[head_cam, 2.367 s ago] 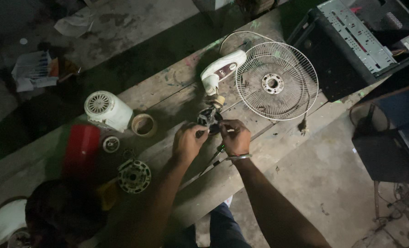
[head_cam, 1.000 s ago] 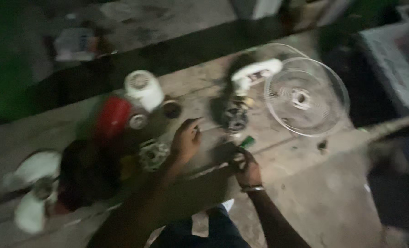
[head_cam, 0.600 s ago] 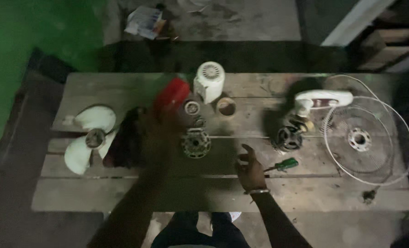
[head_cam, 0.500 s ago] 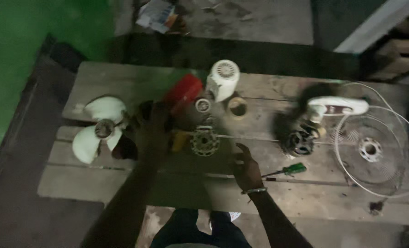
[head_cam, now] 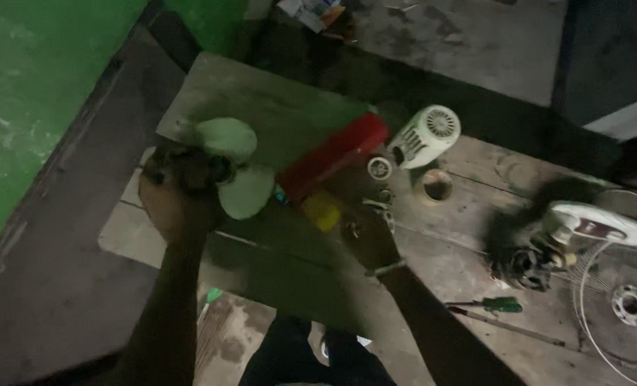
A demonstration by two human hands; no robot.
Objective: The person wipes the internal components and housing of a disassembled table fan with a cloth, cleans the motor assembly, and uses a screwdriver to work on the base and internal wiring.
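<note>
The pale fan blade (head_cam: pixel 234 166) lies near the left end of the wooden bench (head_cam: pixel 282 121), toward its far-left corner. Its dark hub sits under the left hand (head_cam: pixel 179 196), and two lobes show clear of the fingers: one spreads toward the far edge, the other toward the near edge. That gives the visible part a long axis running roughly across the bench's width (a third lobe, if there is one, is hidden by the hand). The blade appears to rest flat, though the blur makes its tilt hard to judge.

The left hand is clasped around the hub area, grasping the blade. I judge this to be the start of a pick-up; lifting it cleanly would call for a firm hold at the hub, raised straight so the lobes clear the red case (head_cam: pixel 332 154) just beside them.

The right hand (head_cam: pixel 372 239) rests at mid-bench over small metal rings and parts (head_cam: pixel 382 193); its fingers are dark and blurred, so I cannot tell whether it is closed on anything.

Beside it lies a yellow object (head_cam: pixel 322 212), touching or nearly touching the red case. Farther along stand a white vented motor cover (head_cam: pixel 425 136) and a small round cup (head_cam: pixel 437 186). Toward the right end are the dark motor core (head_cam: pixel 522 266), the white fan body (head_cam: pixel 600 223) and the wire guard (head_cam: pixel 622 304), with a green-handled screwdriver (head_cam: pixel 493 306) near the front edge
</note>
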